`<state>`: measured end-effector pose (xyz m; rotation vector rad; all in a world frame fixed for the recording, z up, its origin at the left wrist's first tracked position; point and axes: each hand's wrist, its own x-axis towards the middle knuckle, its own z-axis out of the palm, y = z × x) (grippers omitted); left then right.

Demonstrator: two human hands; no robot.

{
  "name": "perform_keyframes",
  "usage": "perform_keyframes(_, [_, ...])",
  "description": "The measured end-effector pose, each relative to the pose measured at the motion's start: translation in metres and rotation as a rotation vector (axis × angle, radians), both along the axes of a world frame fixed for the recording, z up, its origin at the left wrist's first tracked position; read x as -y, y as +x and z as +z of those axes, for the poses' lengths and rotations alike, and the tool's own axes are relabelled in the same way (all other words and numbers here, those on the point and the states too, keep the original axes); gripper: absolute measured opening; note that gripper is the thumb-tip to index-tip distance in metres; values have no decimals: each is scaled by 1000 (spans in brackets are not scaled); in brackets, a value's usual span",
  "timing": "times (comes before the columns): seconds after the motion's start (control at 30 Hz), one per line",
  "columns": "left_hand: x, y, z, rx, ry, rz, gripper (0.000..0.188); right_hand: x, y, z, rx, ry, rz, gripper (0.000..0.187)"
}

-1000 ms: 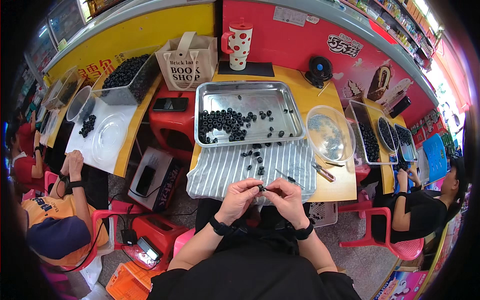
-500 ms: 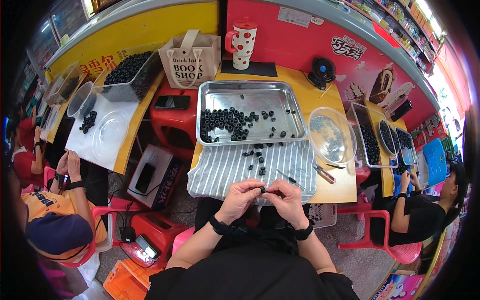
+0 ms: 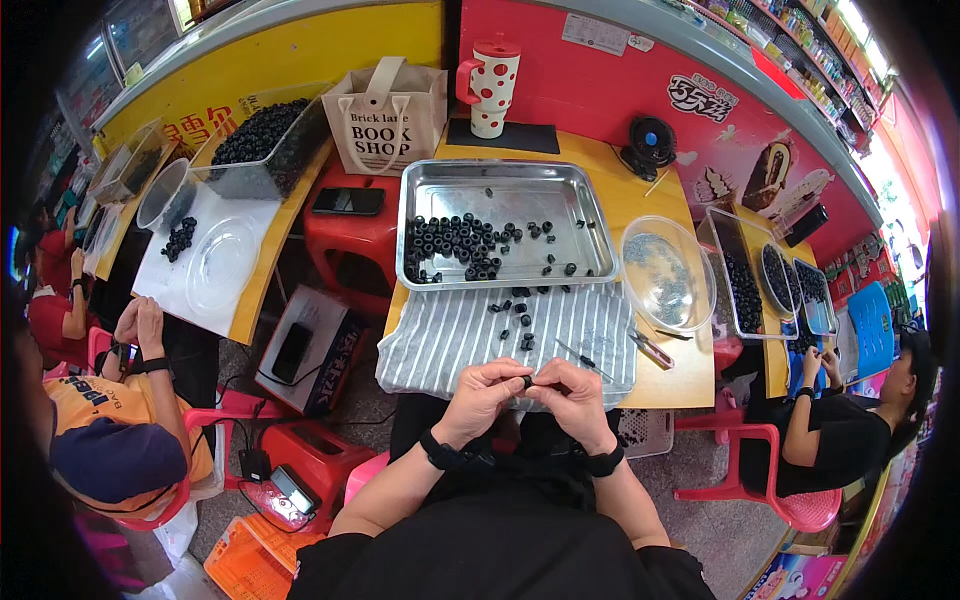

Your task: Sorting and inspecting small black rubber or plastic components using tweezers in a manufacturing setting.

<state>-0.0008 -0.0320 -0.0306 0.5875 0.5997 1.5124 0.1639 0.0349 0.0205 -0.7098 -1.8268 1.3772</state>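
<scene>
Fingertips of the left hand and right hand cover part of the small black piece between them, so its full shape cannot be told. Right of the right hand, the tiny bits in the round clear tub are too small to make out singly. Behind both hands the lower edge cuts off the black shirt, and well left of the left hand the dark rim cuts off part of a seated person in orange.

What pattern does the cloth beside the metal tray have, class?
The cloth is grey with white stripes; head view shows it best.
</scene>
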Motion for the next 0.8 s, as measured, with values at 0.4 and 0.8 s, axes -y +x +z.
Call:
perform_keyframes(0.4, [-1, -5, 15, -49, -61, -102, 31, -5, -3, -1, 102, 156, -68, 17])
perform_keyframes(0.8, [-7, -20, 14, 47, -77, -356, 31, -1, -7, 19, 387, 657, -100, 19])
